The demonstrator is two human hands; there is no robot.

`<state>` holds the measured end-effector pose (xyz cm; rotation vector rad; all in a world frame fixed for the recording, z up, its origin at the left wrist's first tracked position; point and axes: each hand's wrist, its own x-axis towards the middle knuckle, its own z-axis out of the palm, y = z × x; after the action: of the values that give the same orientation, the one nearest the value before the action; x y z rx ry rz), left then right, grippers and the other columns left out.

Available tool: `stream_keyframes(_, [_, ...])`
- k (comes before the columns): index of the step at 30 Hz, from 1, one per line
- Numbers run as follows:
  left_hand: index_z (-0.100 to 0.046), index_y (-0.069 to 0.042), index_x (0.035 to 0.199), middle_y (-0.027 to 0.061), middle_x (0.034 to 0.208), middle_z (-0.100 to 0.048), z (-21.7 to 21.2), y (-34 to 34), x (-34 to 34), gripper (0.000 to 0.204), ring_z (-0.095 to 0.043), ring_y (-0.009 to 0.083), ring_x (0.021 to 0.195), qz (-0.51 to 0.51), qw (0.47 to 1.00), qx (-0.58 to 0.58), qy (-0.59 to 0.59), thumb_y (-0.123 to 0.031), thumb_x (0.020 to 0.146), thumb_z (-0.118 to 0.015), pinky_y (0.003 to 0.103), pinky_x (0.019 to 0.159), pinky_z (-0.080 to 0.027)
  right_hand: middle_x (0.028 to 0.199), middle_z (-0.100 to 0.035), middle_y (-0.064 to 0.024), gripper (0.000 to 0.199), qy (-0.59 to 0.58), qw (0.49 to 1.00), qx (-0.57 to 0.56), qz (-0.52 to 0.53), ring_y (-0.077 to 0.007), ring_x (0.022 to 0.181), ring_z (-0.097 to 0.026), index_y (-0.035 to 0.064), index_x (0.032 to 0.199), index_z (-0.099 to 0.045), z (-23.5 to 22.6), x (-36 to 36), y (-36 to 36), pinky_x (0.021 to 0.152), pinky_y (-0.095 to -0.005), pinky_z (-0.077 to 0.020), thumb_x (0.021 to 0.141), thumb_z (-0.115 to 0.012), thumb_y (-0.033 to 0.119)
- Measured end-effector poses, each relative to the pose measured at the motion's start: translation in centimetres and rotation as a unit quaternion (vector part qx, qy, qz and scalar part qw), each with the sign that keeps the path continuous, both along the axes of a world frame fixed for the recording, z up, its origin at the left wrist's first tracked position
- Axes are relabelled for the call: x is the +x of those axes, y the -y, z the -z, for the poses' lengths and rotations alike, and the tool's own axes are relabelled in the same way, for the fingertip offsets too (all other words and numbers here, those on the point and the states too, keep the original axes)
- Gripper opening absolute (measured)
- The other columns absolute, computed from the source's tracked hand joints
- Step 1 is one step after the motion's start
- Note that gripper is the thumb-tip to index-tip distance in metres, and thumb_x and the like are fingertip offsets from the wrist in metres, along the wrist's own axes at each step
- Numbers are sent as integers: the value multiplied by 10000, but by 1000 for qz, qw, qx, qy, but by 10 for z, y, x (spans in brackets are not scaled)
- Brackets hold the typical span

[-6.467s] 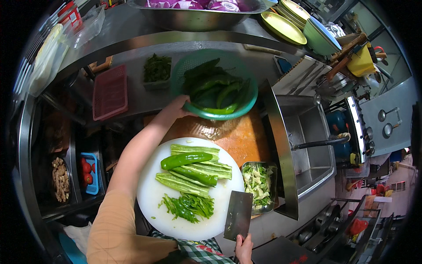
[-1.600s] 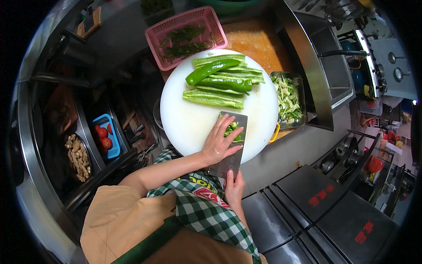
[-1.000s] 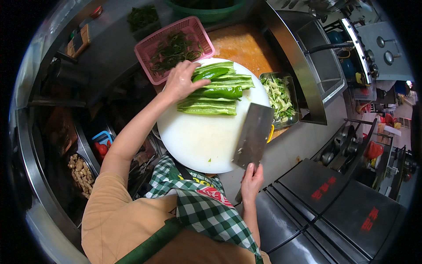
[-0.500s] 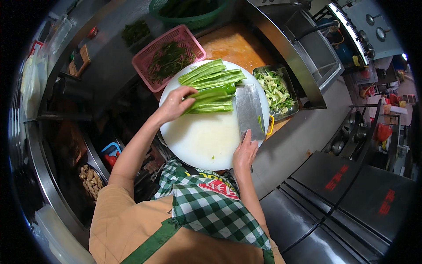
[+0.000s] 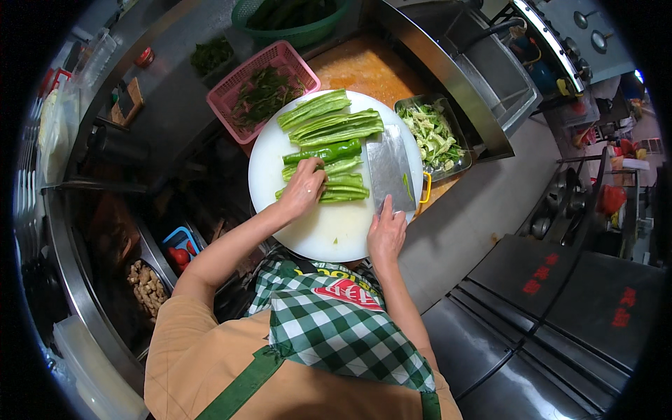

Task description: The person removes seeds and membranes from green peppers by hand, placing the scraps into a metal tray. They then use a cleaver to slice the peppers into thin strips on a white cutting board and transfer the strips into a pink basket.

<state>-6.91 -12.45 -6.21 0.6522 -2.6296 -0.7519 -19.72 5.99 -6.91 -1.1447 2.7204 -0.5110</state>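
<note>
1. Although mostly covered, orange-brown wooden surface (image 5: pixel 364 63) shows behind and to the right of the round white cutting board (image 5: pixel 350 234).
2. White board: right in front of the person; pepper pieces across its far and middle part, near part mostly bare.
3. Green colander (image 5: pixel 302 33): well beyond the board, dark green contents in shadow.
4. Pink basket (image 5: pixel 297 61): far left, just beside the board, tilted in view, leafy greens inside.
5. Metal tray (image 5: pixel 460 136): just right of the board, holds pale-green cut vegetables (image 5: pixel 428 133).
6. Cleaver (image 5: pixel 386 161): blade lies flat on the board's right side, just beside the pepper ends.
7. Right hand (image 5: pixel 386 236): fingers wrapped at the cleaver's handle end, one finger stretched onto the blade; handle itself hidden.
8. Left hand (image 5: pixel 304 187): fingers bent, close together, over the near pepper pieces, touching them; can't tell if pinching or only pressing.
9. Pepper pieces (image 5: pixel 337 127): long, green, laid crosswise in rows; a glossy one lies skin up at the left fingertips.
10. Yellow loop (image 5: pixel 427 189): at board's right edge.
11. Green shred (image 5: pixel 407 185): on the blade.
12. Tiny green scrap (image 5: pixel 335 241): near part of board.
</note>
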Motion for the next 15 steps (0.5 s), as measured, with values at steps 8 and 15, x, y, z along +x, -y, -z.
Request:
stream_keyframes(8, [-551,25,830,186,1045,-488,-14,-20,20,150,-459,364,1022,-41,996,64,48,15,712,-643,418,894,-398,913,-452,-155,584,-35,999,2,-9,-325,846,-501,65,1346,-407,11,-3,-5,712,-425,-447,813,-632,143])
stream_keyframes(15, [-606,23,802,170,898,-535,3,-3,-2,156,-557,346,844,1,993,53,106,-90,728,-684,401,763,-476,908,-452,-151,578,-39,999,-3,-18,-315,842,-493,60,1345,-402,14,-3,-5,704,-421,-445,819,-626,145])
